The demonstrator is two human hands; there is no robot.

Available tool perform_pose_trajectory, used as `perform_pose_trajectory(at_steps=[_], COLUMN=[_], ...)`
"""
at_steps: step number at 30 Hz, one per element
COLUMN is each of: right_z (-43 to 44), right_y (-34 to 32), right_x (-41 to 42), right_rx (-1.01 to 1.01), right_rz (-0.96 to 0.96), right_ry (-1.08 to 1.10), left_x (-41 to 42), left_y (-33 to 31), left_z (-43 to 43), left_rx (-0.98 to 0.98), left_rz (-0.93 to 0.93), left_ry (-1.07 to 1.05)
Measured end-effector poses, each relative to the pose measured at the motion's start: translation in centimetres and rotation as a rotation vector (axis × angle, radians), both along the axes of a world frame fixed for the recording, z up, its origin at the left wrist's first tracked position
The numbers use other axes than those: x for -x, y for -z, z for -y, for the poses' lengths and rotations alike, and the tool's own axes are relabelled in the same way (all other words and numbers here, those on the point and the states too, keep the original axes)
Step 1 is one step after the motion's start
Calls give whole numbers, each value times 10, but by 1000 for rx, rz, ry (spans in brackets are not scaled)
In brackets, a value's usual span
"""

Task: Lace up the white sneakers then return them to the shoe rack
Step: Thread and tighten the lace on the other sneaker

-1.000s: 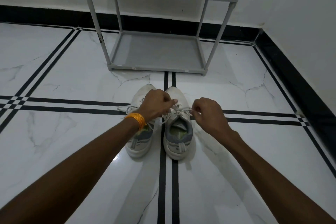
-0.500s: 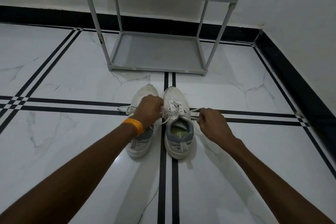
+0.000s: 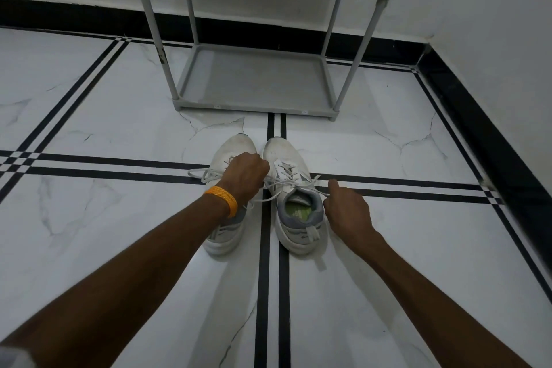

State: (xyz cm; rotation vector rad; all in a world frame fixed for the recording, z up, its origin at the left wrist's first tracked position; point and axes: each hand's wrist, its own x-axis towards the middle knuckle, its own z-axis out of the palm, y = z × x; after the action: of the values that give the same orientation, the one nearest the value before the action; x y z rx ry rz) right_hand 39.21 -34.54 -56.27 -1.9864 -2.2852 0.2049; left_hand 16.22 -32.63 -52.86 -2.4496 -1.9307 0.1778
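white sneakers (image 3: 286, 188) side by side on floor (image 3: 89, 218), toes toward shoe rack (image 3: 254, 81), near it, not on it | left hand (image 3: 245, 175) fisted on lace (image 3: 268, 181) of right-side shoe | right hand (image 3: 346, 212) pinching other lace end, index out | left-side shoe laces loose

Two white sneakers (image 3: 268, 194) are set side by side on the marble floor (image 3: 388, 263), toes toward the grey shoe rack (image 3: 254, 81). The lace (image 3: 310, 188) of the right sneaker is pulled taut between the closed left hand (image 3: 245, 175) and the pinching right hand (image 3: 346, 209). An orange band (image 3: 222, 200) is worn on the left wrist.
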Motion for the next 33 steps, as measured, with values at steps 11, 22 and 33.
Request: perform_pose_trajectory(at_steps=[11, 22, 33], right_z=[-3, 7, -1], right_y=[-1, -31, -23], right_x=[-1, -4, 22], right_rx=[119, -39, -9], right_rz=[-58, -336, -528], right_ry=[7, 45, -40], left_x=[2, 0, -28], left_y=[-5, -4, 25], left_z=[-4, -8, 16], left_rx=[6, 75, -54], left_rz=[-33, 715, 513], left_ry=[-10, -133, 21])
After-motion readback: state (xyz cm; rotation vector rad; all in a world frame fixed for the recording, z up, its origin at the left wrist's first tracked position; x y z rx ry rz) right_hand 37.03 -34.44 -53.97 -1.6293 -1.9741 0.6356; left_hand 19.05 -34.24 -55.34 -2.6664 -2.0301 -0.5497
